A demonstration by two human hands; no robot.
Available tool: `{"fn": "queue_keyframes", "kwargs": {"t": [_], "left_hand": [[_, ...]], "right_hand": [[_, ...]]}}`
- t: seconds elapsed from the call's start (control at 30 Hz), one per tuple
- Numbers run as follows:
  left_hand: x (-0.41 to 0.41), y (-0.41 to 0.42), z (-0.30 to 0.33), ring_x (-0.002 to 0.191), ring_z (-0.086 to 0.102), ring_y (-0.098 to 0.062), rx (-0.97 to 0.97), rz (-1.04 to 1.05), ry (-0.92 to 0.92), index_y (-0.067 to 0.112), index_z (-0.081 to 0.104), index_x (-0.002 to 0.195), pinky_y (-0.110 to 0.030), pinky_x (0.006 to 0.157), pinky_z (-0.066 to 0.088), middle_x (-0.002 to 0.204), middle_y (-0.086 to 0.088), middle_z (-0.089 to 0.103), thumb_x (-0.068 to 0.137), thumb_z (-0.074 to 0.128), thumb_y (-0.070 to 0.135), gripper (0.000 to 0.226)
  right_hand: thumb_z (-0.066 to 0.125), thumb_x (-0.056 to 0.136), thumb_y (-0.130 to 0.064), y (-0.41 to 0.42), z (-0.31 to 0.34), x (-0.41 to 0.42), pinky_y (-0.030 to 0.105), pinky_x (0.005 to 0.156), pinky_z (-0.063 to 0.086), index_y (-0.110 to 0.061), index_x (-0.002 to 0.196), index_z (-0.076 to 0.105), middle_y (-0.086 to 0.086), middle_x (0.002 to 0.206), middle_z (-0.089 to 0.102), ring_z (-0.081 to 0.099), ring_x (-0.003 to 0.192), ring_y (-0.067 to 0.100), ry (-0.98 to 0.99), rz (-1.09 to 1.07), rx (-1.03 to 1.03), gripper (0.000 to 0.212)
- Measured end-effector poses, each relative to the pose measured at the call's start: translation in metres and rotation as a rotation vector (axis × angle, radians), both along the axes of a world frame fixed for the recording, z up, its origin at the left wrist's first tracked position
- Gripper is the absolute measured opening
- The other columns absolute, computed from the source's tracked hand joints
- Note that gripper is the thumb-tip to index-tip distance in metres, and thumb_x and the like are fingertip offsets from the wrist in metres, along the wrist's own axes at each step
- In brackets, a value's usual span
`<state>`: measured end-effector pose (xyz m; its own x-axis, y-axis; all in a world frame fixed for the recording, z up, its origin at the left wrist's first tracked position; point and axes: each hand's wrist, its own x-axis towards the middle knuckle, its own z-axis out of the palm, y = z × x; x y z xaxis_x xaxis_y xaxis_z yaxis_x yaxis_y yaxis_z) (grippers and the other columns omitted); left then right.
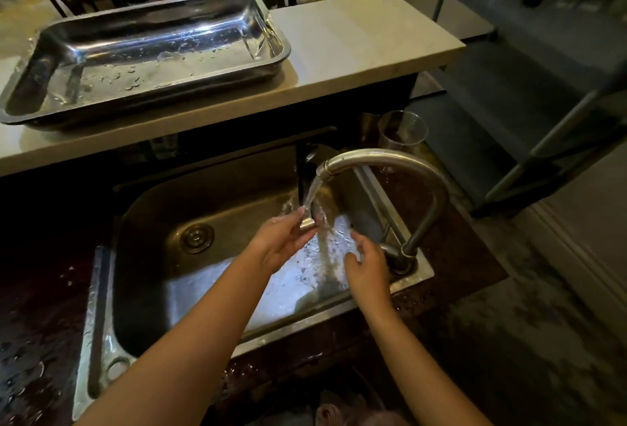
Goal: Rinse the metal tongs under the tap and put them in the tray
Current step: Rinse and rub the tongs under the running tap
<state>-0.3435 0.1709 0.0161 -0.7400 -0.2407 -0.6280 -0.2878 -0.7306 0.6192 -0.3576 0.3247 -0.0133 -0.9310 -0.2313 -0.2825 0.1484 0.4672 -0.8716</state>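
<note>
A: Starting big. Steel tray [142,52] sitting on the pale upper counter [356,49], wet inside, holding nothing visible. Well apart from the hands, up and behind the sink [217,276].

B: Tap [390,164] running, stream [314,193] falling into the right part of the basin. Drain [196,238] sitting left of it.

A: Left hand [283,244] reaching under the spout, fingers curling shut around a small shiny metal piece, presumably the tongs [308,223]. Only a short bright end showing past the fingertips; rest hiding in the hand or blurring in the water.

B: Agreeing. Metal poking out up and right of the thumb side, sitting right in the stream. Not telling hinge end from tip end.

A: Right hand [368,264] hovering just beside the stream, near the tap base, fingers loosely spread, gripping nothing. Not touching the metal.

B: Risks?

A: Wet metal plus a one-handed fingertip hold: slipping into the basin, clattering toward the drain. Also water bouncing off the metal, spraying the dark lower counter [37,317], already looking wet.

B: Also the lift to the tray: reaching up and over the counter edge with dripping tongs, possibly clipping the tray rim or dropping short. Tap probably left running too.

A: Judging rinse as under way, transfer not started. Advising a firmer hold, maybe the right hand joining, before lifting.
</note>
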Motion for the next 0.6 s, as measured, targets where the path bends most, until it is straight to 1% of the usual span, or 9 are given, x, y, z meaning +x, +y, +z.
{"fn": "queue_keyframes", "kwargs": {"t": [0.03,0.1,0.13,0.2,0.23,0.3,0.37,0.5,0.6], "left_hand": [[0.000,0.000,-0.001,0.064,0.073,-0.015,0.013,0.005,0.006,0.001,0.060,0.085,-0.027,0.068,0.060,0.073,-0.012,0.075,0.094,0.046,0.009,0.019],[0.002,0.000,-0.002,0.065,0.073,-0.016,0.032,0.007,0.014,0.000,0.060,0.085,-0.028,0.074,0.057,0.074,-0.012,0.074,0.094,0.046,0.009,0.019],[0.003,0.000,-0.003,0.064,0.073,-0.016,0.033,0.000,0.012,0.001,0.061,0.085,-0.028,0.077,0.056,0.072,-0.011,0.074,0.094,0.046,0.009,0.020],[0.007,0.001,-0.005,0.064,0.073,-0.015,0.008,-0.025,-0.009,0.002,0.062,0.085,-0.026,0.072,0.058,0.070,-0.009,0.075,0.094,0.047,0.010,0.019],[0.008,0.001,-0.006,0.063,0.072,-0.014,-0.005,-0.034,-0.018,0.003,0.062,0.086,-0.025,0.069,0.059,0.068,-0.008,0.075,0.094,0.047,0.010,0.019],[0.010,0.001,-0.008,0.061,0.072,-0.014,-0.006,-0.033,-0.025,0.003,0.061,0.086,-0.028,0.076,0.055,0.065,-0.007,0.075,0.094,0.046,0.009,0.018],[0.010,0.002,-0.008,0.062,0.073,-0.015,0.002,-0.028,-0.026,0.001,0.061,0.087,-0.030,0.078,0.052,0.065,-0.008,0.075,0.094,0.046,0.008,0.018],[0.014,0.003,-0.006,0.063,0.073,-0.016,0.002,-0.049,-0.024,0.000,0.062,0.087,-0.023,0.056,0.059,0.067,-0.010,0.076,0.094,0.047,0.009,0.019],[0.017,0.005,-0.003,0.064,0.073,-0.015,-0.011,-0.063,-0.028,0.000,0.061,0.088,-0.024,0.060,0.059,0.067,-0.010,0.076,0.094,0.046,0.010,0.019]], "right_hand": [[0.051,0.088,-0.005,0.003,-0.001,0.003,0.038,0.108,0.036,-0.010,0.130,0.049,0.015,0.140,0.043,0.040,0.130,0.029,0.032,-0.008,0.022,0.042],[0.052,0.086,-0.003,0.007,0.000,0.008,0.035,0.110,0.028,-0.012,0.133,0.045,0.013,0.147,0.031,0.028,0.137,0.029,0.087,-0.036,0.058,0.048],[0.053,0.086,-0.003,0.008,0.001,0.009,0.030,0.108,0.025,-0.013,0.135,0.043,0.011,0.151,0.024,0.022,0.140,0.027,0.118,-0.049,0.073,0.051],[0.052,0.086,-0.003,0.011,0.002,0.010,0.024,0.104,0.024,-0.016,0.138,0.038,0.008,0.156,0.010,0.012,0.143,0.024,0.189,-0.055,0.090,0.055],[0.052,0.086,-0.003,0.011,0.002,0.009,0.025,0.105,0.025,-0.015,0.140,0.035,0.007,0.157,0.005,0.009,0.144,0.023,0.217,-0.048,0.105,0.057],[0.051,0.088,-0.006,0.012,0.002,0.005,0.031,0.109,0.027,-0.014,0.144,0.028,0.006,0.159,-0.002,0.004,0.145,0.023,0.232,-0.020,0.144,0.061],[0.050,0.089,-0.009,0.012,0.002,0.001,0.036,0.111,0.027,-0.015,0.145,0.024,0.006,0.159,-0.004,0.002,0.146,0.024,0.216,0.021,0.177,0.062],[0.050,0.089,-0.012,0.011,0.003,-0.005,0.039,0.109,0.030,-0.016,0.146,0.022,0.006,0.160,-0.002,0.007,0.145,0.027,0.214,0.033,0.240,0.064],[0.050,0.090,-0.014,0.009,0.008,-0.017,0.041,0.113,0.025,-0.013,0.145,0.023,0.012,0.158,0.008,0.015,0.143,0.031,0.178,0.027,0.271,0.062]]}}
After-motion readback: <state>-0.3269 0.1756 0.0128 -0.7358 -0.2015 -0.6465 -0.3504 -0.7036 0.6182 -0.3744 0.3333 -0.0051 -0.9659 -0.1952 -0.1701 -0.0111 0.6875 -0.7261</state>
